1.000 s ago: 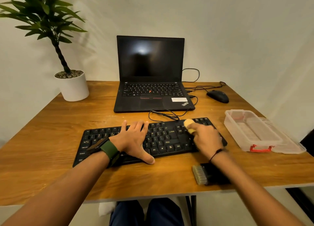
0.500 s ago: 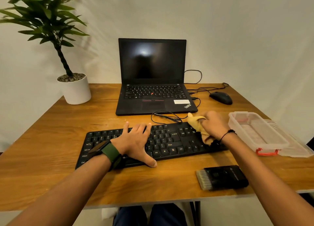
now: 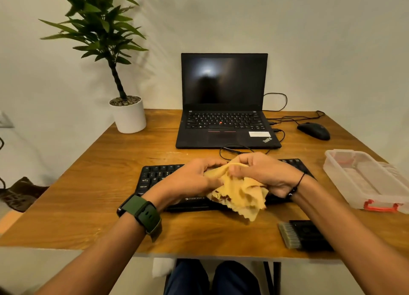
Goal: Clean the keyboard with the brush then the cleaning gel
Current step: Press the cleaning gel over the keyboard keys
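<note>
Both hands, left (image 3: 194,179) and right (image 3: 265,175), grip the yellow gel (image 3: 239,195) and stretch it just above the keyboard (image 3: 159,173); the brush (image 3: 303,235) lies near the desk's front edge. Pulled thin, the sagging gel could tear or leave bits between keys. The clear box (image 3: 363,179) on the right stands open and looks empty; the white pot (image 3: 129,115) holds a plant.

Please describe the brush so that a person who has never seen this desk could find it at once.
Start from the wooden desk and go to its near edge, on the person's right side. The brush lies flat there, in front of the black keyboard. It is a dark block with pale bristles on its left end, unlike the clear plastic box behind it.
</note>
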